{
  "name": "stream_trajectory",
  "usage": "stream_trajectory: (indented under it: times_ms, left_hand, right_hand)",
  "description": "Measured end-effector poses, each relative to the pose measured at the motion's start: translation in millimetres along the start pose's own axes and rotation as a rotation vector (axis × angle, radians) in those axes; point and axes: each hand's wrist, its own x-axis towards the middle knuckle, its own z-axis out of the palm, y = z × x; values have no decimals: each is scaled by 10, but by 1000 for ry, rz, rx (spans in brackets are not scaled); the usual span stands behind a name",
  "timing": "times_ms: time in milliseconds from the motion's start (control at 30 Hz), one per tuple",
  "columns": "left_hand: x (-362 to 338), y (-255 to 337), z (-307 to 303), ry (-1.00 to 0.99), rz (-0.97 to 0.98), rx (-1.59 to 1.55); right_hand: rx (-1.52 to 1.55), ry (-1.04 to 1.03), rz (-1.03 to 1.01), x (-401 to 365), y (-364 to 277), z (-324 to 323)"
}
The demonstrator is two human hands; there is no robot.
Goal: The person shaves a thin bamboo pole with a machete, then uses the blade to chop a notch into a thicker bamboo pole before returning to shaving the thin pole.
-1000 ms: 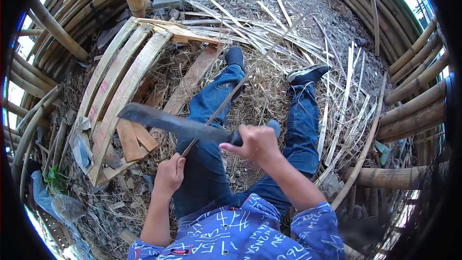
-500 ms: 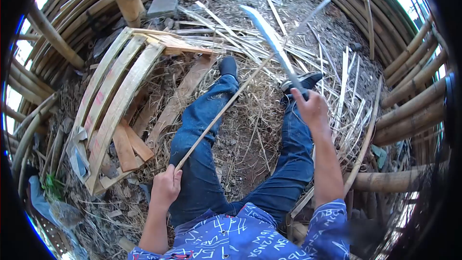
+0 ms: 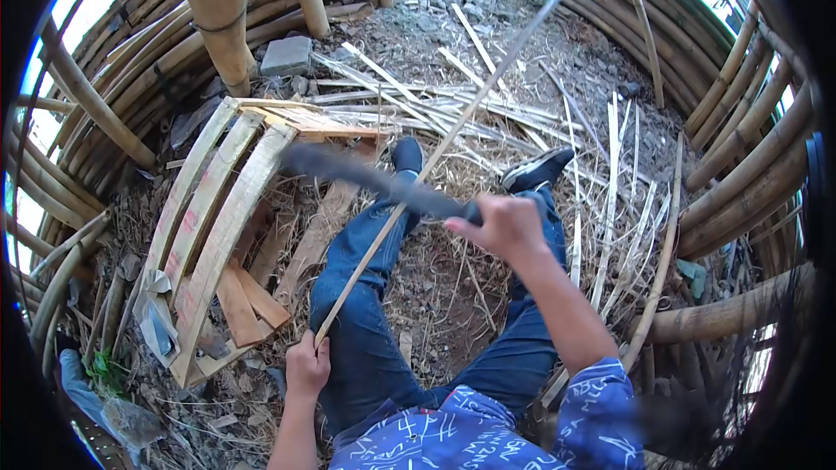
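My left hand is closed round the near end of a long thin bamboo strip, beside my left knee. The strip slants up and away to the right, over the ground between my feet. My right hand grips the handle of a machete, its dark blade smeared by motion. The blade points left and overlaps the strip near its middle in this view, above my left shin.
A slatted wooden pallet leans at the left, with short boards by it. Pale split bamboo strips lie scattered ahead and at the right. A grey block rests near a bamboo post. Stacked bamboo poles line the sides.
My right hand has swung the machete down and left; its blade, pointing up and away before, now lies across the strip. My left hand has shifted slightly, still holding the strip.
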Motion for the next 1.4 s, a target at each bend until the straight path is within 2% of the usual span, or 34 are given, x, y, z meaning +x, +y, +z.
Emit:
stream_trajectory:
  times_ms: [33, 67, 133, 300, 367, 433, 500, 567, 733, 767, 833, 933, 967, 1033, 1233, 1300, 1400]
  left_hand:
    - [-17, -37, 18, 23, -10, -9]
    - [-27, -94, 32, 26, -22, -24]
    - [0, -167, 41, 23, -32, -18]
    - [54, -328, -25, -31, -67, 16]
    - [85, -397, -12, -39, -72, -3]
    - [82, -421, -7, -82, -107, -37]
    - [86, -412, -16, -112, -120, -60]
    - [105, -378, -31, -132, -133, -82]
    - [99, -347, -41, -96, -117, -129]
    - [92, -347, -66, -112, -118, -118]
    - [119, -297, -137, -152, -177, -84]
    - [166, -268, -196, -283, -166, -51]
    - [175, -262, -203, -253, -202, -49]
    - [168, -223, -211, -230, -89, -154]
    - [232, -123, -306, -329, -170, -193]
    - [207, -235, -269, -345, -166, -238]
    - [185, -256, -253, -335, -144, -283]
  right_hand:
    - [-90, 9, 107, 89, 134, -87]
    - [-128, -70, 258, 187, 326, -138]
    - [-22, 61, 466, 331, 696, -246]
    - [-117, 245, 609, 346, 1436, -356]
    - [-104, 277, 611, 238, 1520, -313]
    - [80, 242, 579, 132, 1301, -331]
    - [165, 260, 462, 36, 1015, -230]
    - [366, 61, 446, -30, 713, -82]
    - [101, -22, 11, -140, -185, 100]
    - [127, -58, -67, -153, -274, 183]
    - [120, -176, -141, -201, -496, 270]
    - [182, -223, -191, -302, -693, 469]
    - [200, -234, -233, -288, -765, 491]
    - [279, -191, -160, -316, -816, 486]
    - [59, -75, -240, -131, -444, 498]
    - [43, -50, -138, -78, -276, 410]
    - [-56, -72, 146, 68, 159, 327]
